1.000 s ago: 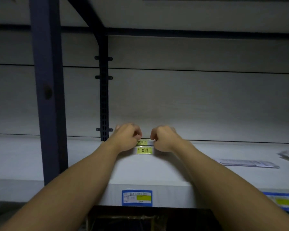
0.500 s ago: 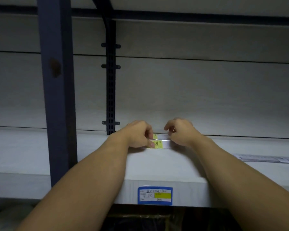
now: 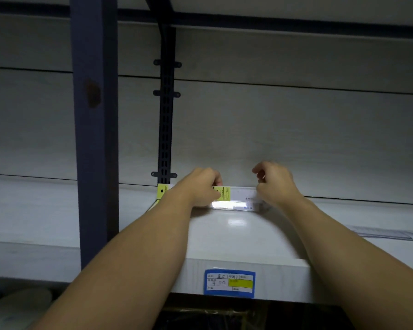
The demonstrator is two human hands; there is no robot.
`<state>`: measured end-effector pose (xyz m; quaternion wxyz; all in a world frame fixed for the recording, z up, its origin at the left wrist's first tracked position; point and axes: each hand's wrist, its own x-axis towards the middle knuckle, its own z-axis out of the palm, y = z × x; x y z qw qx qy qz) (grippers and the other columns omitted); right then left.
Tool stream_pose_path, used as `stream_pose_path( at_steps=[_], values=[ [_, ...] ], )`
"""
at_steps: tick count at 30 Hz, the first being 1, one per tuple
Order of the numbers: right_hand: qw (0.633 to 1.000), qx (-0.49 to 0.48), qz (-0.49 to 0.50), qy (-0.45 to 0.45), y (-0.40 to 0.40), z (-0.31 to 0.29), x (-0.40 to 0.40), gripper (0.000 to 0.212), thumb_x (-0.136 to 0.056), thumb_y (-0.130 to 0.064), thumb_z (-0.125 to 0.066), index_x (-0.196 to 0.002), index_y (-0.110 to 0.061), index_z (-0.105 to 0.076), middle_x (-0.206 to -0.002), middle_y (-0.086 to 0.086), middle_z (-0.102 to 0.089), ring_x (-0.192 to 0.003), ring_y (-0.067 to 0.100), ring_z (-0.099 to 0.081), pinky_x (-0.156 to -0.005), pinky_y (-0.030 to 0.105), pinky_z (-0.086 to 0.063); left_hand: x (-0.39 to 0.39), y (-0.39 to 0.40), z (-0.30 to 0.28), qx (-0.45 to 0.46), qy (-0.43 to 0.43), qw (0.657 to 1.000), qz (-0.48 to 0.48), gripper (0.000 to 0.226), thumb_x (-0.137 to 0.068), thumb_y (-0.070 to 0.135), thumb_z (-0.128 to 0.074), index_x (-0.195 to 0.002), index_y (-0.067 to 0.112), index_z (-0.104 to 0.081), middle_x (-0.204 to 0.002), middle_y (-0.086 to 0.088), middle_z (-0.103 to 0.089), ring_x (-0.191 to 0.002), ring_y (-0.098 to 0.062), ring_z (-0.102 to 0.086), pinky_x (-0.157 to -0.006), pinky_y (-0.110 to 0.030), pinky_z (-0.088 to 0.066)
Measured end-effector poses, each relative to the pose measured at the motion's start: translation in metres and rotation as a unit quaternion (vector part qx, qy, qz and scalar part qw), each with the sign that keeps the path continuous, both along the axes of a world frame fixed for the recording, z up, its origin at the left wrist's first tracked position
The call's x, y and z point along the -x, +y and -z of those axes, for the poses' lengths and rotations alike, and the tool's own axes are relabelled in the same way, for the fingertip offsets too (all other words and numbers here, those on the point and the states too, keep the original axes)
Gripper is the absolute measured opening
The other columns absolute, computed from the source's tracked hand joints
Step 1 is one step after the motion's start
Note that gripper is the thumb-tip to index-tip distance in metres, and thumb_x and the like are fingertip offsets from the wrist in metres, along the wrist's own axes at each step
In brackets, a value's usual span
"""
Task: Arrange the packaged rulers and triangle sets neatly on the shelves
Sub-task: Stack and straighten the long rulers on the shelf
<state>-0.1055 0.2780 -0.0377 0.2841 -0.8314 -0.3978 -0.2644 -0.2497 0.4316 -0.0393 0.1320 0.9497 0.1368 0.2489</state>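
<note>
Packaged ruler lying lengthwise at the back of the white shelf, against the rear wall. Left hand curled over its yellow-labelled end, right hand pinching the clear end. Blue price tag on shelf edge below

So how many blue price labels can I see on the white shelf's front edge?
1: the blue price label with a yellow patch on the white shelf's front edge, between the forearms. Others may lie outside the view.
</note>
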Motion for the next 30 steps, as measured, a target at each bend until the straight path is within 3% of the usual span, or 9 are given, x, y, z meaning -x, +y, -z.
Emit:
stream_pose_path(
  at_steps=[3, 7, 12, 16, 19, 24, 30],
  values=[
    [1.0, -0.029, 0.007, 0.005, -0.002, -0.002, 0.003, 0.049, -0.073, 0.006, -0.05, -0.116, -0.013, -0.064, -0.103, 0.003, -0.063, -0.107, 0.027, -0.057, -0.095, 0.037, -0.041, 0.0, -0.002, -0.002, -0.001, -0.061, 0.998, -0.024, 0.012, -0.086, 0.01, -0.059, -0.09, 0.02, -0.064, -0.094, -0.001, -0.063, -0.092, -0.024, -0.06, -0.072, -0.028, -0.044],
    [0.996, -0.091, 0.022, -0.005, -0.006, -0.006, 0.002, 0.048, -0.073, 0.008, -0.051, -0.115, -0.01, -0.065, -0.104, 0.006, -0.064, -0.104, 0.028, -0.057, -0.095, 0.041, -0.043, 0.005, -0.002, -0.01, 0.013, -0.187, 0.976, -0.108, 0.015, -0.094, 0.013, -0.055, -0.106, 0.014, -0.063, -0.106, -0.011, -0.064, -0.097, -0.032, -0.06, -0.081, -0.037, -0.05],
    [0.998, 0.033, -0.047, 0.032, -0.002, 0.005, -0.001, 0.024, -0.088, -0.006, -0.061, -0.109, -0.015, -0.07, -0.094, 0.002, -0.068, -0.097, 0.027, -0.064, -0.087, 0.031, -0.047, 0.006, -0.003, -0.012, 0.017, -0.231, 0.964, -0.132, 0.014, -0.095, 0.014, -0.056, -0.106, 0.013, -0.064, -0.102, -0.01, -0.066, -0.094, -0.032, -0.061, -0.081, -0.04, -0.051],
    [0.987, 0.132, -0.076, 0.057, 0.002, 0.009, 0.006, 0.028, -0.094, -0.027, -0.066, -0.12, -0.018, -0.068, -0.106, 0.0, -0.067, -0.098, 0.019, -0.061, -0.091, 0.028, -0.047, 0.006, -0.001, -0.012, 0.011, -0.234, 0.962, -0.139, 0.014, -0.095, 0.013, -0.056, -0.106, 0.014, -0.064, -0.101, -0.011, -0.067, -0.094, -0.032, -0.061, -0.079, -0.04, -0.051],
    [0.978, 0.191, -0.076, 0.036, 0.002, 0.008, 0.011, 0.035, -0.098, -0.034, -0.06, -0.128, -0.017, -0.065, -0.117, 0.004, -0.066, -0.105, 0.022, -0.06, -0.093, 0.03, -0.045, 0.006, -0.002, -0.012, 0.0, -0.226, 0.964, -0.142, 0.014, -0.095, 0.014, -0.056, -0.107, 0.014, -0.063, -0.103, -0.011, -0.066, -0.096, -0.033, -0.06, -0.08, -0.039, -0.05],
    [0.975, 0.207, -0.073, 0.04, 0.001, 0.007, 0.01, 0.037, -0.096, -0.027, -0.063, -0.132, -0.018, -0.062, -0.125, 0.004, -0.063, -0.107, 0.022, -0.059, -0.093, 0.029, -0.044, 0.006, -0.001, -0.011, -0.013, -0.219, 0.965, -0.144, 0.015, -0.095, 0.013, -0.055, -0.108, 0.014, -0.062, -0.102, -0.01, -0.065, -0.093, -0.032, -0.059, -0.076, -0.038, -0.049],
    [0.976, 0.206, -0.054, 0.049, 0.002, 0.008, 0.008, 0.036, -0.092, -0.026, -0.069, -0.127, -0.022, -0.064, -0.119, 0.004, -0.057, -0.114, 0.024, -0.052, -0.1, 0.034, -0.042, 0.004, 0.002, -0.011, -0.011, -0.215, 0.964, -0.154, 0.011, -0.094, 0.013, -0.054, -0.102, 0.016, -0.061, -0.1, -0.008, -0.065, -0.092, -0.032, -0.059, -0.077, -0.041, -0.051]
  ],
)
